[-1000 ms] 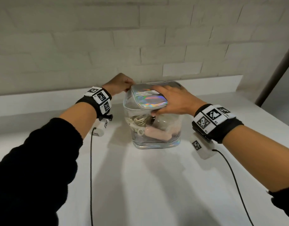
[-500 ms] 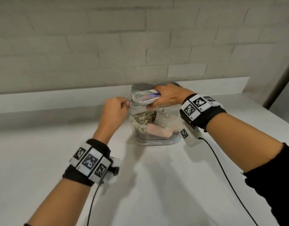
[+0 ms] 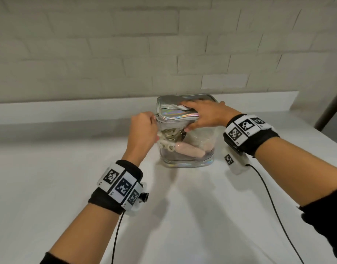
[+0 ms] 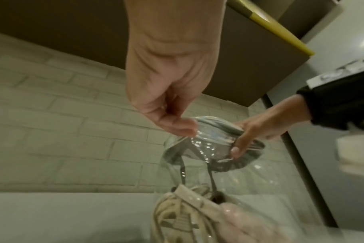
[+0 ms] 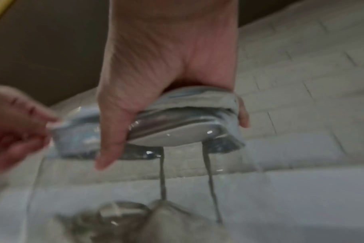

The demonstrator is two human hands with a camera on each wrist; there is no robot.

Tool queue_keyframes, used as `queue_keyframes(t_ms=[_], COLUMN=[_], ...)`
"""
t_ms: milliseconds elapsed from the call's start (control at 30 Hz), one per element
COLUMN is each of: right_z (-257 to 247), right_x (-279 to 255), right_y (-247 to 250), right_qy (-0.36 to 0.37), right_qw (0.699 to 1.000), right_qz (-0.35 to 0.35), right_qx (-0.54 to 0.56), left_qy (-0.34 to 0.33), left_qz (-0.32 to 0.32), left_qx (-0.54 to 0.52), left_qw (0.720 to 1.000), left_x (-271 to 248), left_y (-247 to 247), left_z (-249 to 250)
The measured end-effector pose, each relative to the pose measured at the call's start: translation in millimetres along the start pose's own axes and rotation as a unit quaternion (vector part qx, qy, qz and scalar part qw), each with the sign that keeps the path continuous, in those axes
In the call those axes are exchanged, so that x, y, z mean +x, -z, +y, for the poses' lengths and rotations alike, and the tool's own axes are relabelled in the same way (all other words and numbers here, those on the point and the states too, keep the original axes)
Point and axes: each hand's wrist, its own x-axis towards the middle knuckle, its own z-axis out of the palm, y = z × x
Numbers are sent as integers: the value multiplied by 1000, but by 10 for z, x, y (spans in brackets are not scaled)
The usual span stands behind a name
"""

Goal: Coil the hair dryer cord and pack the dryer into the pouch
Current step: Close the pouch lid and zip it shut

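Observation:
A clear pouch (image 3: 200, 149) with a silver iridescent lid (image 3: 175, 113) stands on the white counter. Inside lie the pink hair dryer (image 3: 188, 151) and its coiled cream cord (image 3: 168, 137). My right hand (image 3: 205, 115) lies over the lid, fingers on top and thumb under its front edge, gripping the lid (image 5: 177, 118). My left hand (image 3: 143, 128) is at the pouch's left corner, fingers curled, pinching the zipper end at the lid's edge (image 4: 199, 129). In the left wrist view the cord (image 4: 177, 218) and dryer (image 4: 249, 220) show through the clear wall.
The white counter (image 3: 183, 216) runs back to a low ledge and a pale brick wall (image 3: 164, 54). Black cables trail from both wrist cameras toward me. A dark vertical post (image 3: 331, 109) stands at the far right.
My left hand came from behind the pouch round to its front-left corner and took the zipper. My right hand stayed on the lid, which now sits lower over the pouch.

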Motion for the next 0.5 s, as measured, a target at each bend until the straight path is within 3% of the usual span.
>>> queue_keyframes(t_ms=[100,300,500], right_z=[-31,-16,-127], right_x=[35,41,114], right_y=[13,34,-7], right_qy=[-13,-36,-61], right_qw=[1000,998,998], right_qz=[-2,-20,-34], right_qx=[28,37,6], left_qy=[-32,-45,26], left_qz=[15,41,38], left_qx=[57,37,20], left_qw=[998,997,999], left_x=[-147,-244,-57], left_y=[-21,-114,-95], left_z=[30,115,92])
